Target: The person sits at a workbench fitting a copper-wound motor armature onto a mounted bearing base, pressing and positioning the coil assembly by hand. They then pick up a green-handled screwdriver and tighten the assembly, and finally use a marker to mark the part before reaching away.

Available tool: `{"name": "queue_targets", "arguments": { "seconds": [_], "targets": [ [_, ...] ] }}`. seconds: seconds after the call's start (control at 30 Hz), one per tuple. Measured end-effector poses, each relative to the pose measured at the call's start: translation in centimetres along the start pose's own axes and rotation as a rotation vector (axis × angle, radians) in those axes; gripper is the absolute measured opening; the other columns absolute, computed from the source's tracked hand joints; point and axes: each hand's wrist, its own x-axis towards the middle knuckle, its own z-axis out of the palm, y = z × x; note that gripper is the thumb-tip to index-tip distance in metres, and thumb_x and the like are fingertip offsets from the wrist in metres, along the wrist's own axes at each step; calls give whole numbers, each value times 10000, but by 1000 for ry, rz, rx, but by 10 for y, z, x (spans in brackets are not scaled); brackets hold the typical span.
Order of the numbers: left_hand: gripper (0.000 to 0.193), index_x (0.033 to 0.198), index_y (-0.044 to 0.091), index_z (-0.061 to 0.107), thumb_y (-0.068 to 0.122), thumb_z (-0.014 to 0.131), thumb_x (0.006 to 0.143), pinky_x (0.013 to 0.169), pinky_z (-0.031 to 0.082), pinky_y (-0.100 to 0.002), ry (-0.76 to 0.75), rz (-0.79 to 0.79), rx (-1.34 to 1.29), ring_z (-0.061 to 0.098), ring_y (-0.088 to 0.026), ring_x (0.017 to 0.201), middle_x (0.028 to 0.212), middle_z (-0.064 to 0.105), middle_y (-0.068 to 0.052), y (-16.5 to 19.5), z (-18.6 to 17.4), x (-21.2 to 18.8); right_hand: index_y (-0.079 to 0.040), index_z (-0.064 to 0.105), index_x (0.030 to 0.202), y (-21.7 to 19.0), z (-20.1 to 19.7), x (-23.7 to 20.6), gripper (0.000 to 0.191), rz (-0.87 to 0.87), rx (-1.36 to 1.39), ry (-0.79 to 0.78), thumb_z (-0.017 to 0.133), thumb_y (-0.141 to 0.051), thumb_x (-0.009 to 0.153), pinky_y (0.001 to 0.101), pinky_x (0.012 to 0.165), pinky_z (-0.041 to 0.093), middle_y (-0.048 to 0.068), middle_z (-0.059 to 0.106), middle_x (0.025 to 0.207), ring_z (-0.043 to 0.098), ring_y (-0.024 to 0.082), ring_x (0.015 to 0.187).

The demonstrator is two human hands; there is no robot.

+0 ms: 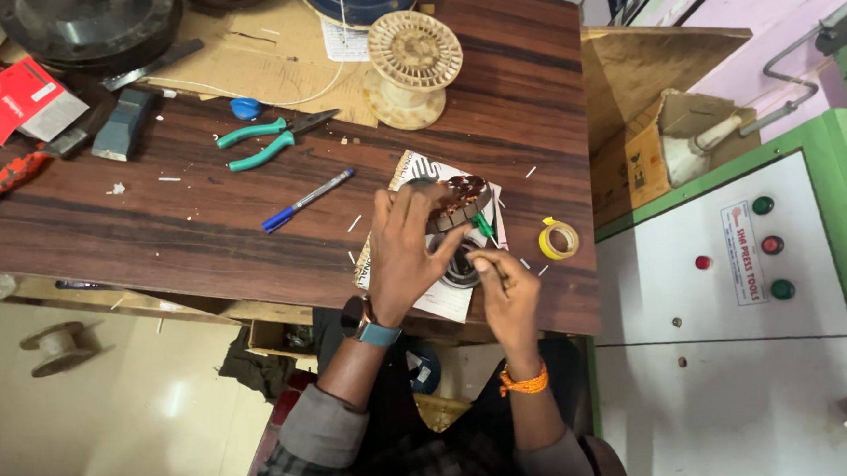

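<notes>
Motor winding [460,202] lies on paper [446,300] on counter [200,216]; tape roll [559,238] right of it, pen [306,201] left, pliers [269,140] behind pen.

L hand [403,252] steadies copper-wound stator [460,203]; R hand [505,284] holds green tool [483,228].
</notes>
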Motion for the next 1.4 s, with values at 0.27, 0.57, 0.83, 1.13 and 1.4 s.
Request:
{"name": "queue_targets", "arguments": {
  "seconds": [0.27,0.57,0.83,1.13,1.4],
  "targets": [
    [376,1207,85,679,175,806,864,855,435,-438,39,26,53,465,-318,1014,1113,556,-114,2,5,-6,7,749,1078,-24,-37,49,125,-149,-225,31,682,5,973,207,662,521,57,759,922,673,66,786],
    [390,1197,123,729,197,848,833,819,437,-416,60,15,-44,466,-296,972,1060,567,-75,1,-3,0,3,750,1011,-97,-24,91,95,-398,-419,-83,777,-54,940,231,597,500,88,765,860,680,101,676],
    [425,1222,126,730,189,852,821,825,442,-398,60,-20,-57,465,-278,962,1069,572,-64,-4,-6,1,-8,747,983,-91,-15,101,106,-533,-467,-100,814,-67,925,241,577,496,80,752,868,670,100,675],
    [375,1190,86,689,195,817,854,884,417,-430,86,-59,-32,465,-307,1005,1103,557,-100,-2,3,-1,7,746,943,-81,-15,109,101,-624,-517,-104,830,-26,898,272,582,511,91,745,856,689,146,681],
    [882,1503,18,365,196,847,787,946,395,-416,-64,-174,-283,543,-268,1025,1138,699,-117,-9,-8,10,-10,740,942,-98,2,135,97,-738,-517,-288,807,-33,876,313,639,558,82,731,894,722,212,761]
  ]
}}
